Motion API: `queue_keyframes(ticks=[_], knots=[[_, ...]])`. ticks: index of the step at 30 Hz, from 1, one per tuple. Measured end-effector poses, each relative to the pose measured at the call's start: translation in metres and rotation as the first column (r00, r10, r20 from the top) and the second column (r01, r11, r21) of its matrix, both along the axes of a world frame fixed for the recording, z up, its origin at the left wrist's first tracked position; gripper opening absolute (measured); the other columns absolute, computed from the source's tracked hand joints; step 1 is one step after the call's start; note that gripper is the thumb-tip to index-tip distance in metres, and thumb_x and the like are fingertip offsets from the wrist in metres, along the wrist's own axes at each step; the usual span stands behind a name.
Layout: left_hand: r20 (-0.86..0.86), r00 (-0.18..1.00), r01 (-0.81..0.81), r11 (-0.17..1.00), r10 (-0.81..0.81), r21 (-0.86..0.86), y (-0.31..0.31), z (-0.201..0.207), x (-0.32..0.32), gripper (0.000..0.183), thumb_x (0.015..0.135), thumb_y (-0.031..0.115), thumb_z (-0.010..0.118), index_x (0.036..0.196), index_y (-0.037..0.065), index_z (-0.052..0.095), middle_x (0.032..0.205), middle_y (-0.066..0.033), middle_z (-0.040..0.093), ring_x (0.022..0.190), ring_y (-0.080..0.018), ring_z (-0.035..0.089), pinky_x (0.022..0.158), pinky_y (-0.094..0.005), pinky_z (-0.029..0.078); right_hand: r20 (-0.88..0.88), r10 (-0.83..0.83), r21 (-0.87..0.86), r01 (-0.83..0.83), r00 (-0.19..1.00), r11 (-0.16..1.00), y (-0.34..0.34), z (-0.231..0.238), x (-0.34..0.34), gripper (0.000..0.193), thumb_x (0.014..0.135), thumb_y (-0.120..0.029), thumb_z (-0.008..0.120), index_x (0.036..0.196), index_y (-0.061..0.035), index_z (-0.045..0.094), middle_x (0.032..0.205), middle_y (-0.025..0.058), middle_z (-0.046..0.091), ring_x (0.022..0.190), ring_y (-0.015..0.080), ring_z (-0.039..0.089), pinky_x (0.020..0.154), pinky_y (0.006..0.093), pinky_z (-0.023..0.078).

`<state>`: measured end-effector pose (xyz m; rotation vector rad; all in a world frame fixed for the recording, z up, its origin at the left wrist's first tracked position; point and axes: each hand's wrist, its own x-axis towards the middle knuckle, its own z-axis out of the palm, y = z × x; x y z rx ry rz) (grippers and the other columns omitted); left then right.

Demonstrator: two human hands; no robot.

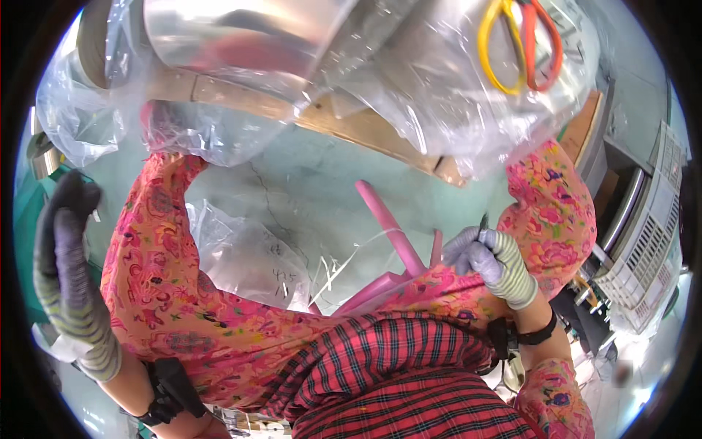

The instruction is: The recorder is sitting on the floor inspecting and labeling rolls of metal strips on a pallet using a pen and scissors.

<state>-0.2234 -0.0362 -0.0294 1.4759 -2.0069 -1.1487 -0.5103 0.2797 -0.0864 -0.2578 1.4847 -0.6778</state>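
My right hand [493, 267], in a striped grey-white glove, is closed over my right thigh. A thin dark pen-like object [484, 219] sticks up out of its fingers; the rest of it is hidden in the grip. At the far left, my left hand [69, 271] is raised in a matching glove with dark fingertips. Its fingers are stretched out, and I see nothing held in them. In front of me lies a large shiny metal roll [241, 33] wrapped in clear plastic [409, 88]. Scissors with one yellow and one orange handle [541, 47] rest on the plastic.
A wooden board [358, 132] runs beneath the wrapped roll. Between my legs are pink stool legs [391, 227], a white strap [351, 256] and a clear plastic bag [241, 256] on the cracked floor. White plastic crates [643, 234] stand at the right. A smaller metal coil [45, 155] is at the far left.
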Motion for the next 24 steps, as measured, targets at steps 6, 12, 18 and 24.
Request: queue_keyframes(ticks=[6, 12, 18, 24], knots=[[-0.197, 0.931, 0.335, 0.505, -0.308, 0.795, 0.106, -0.021, -0.074, 0.049, 0.081, 0.027, 0.063, 0.116, -0.005, 0.050, 0.109, -0.0153, 0.058, 0.098, -0.0203, 0.056, 0.088, -0.0325, 0.042, 0.233, -0.233, 0.070, 0.223, 0.944, 0.972, 0.008, 0.043, 0.032, 0.055, 0.089, -0.055, 0.034, 0.094, -0.0048, 0.056, 0.061, 0.0010, 0.055, 0.046, 0.0060, 0.048, 0.044, 0.0189, 0.039], [-0.478, 0.874, 0.478, 0.314, -0.083, 0.820, 0.207, 0.005, -0.100, 0.065, 0.082, 0.050, 0.055, 0.116, -0.005, 0.048, 0.088, -0.0051, 0.059, 0.059, -0.0076, 0.051, 0.053, -0.0199, 0.042, 0.521, -0.138, -0.261, 0.311, 0.842, 0.914, 0.007, 0.064, 0.061, 0.041, 0.089, -0.047, 0.043, 0.092, -0.0079, 0.056, 0.068, 0.0001, 0.055, 0.046, 0.0061, 0.048, 0.037, 0.0194, 0.037], [-0.579, 0.812, 0.481, 0.650, -0.077, 0.589, 0.254, 0.018, -0.115, 0.034, 0.084, 0.039, 0.057, 0.096, 0.007, 0.053, 0.105, -0.0185, 0.054, 0.076, -0.0224, 0.059, 0.052, -0.0270, 0.049, 0.645, -0.105, -0.366, 0.426, 0.757, 0.827, 0.055, 0.068, 0.056, 0.040, 0.091, -0.043, 0.043, 0.093, -0.0049, 0.055, 0.074, 0.0020, 0.058, 0.055, 0.0085, 0.054, 0.046, 0.0214, 0.046], [-0.573, 0.812, 0.473, 0.705, -0.114, 0.529, 0.277, 0.035, -0.138, 0.036, 0.083, 0.035, 0.060, 0.097, 0.003, 0.054, 0.101, -0.0210, 0.057, 0.088, -0.0268, 0.058, 0.074, -0.0374, 0.050, 0.595, -0.191, -0.488, 0.540, 0.780, 0.685, 0.074, 0.066, 0.057, 0.035, 0.090, -0.042, 0.045, 0.094, -0.0095, 0.055, 0.069, -0.0011, 0.056, 0.053, 0.0069, 0.053, 0.044, 0.0203, 0.044]])
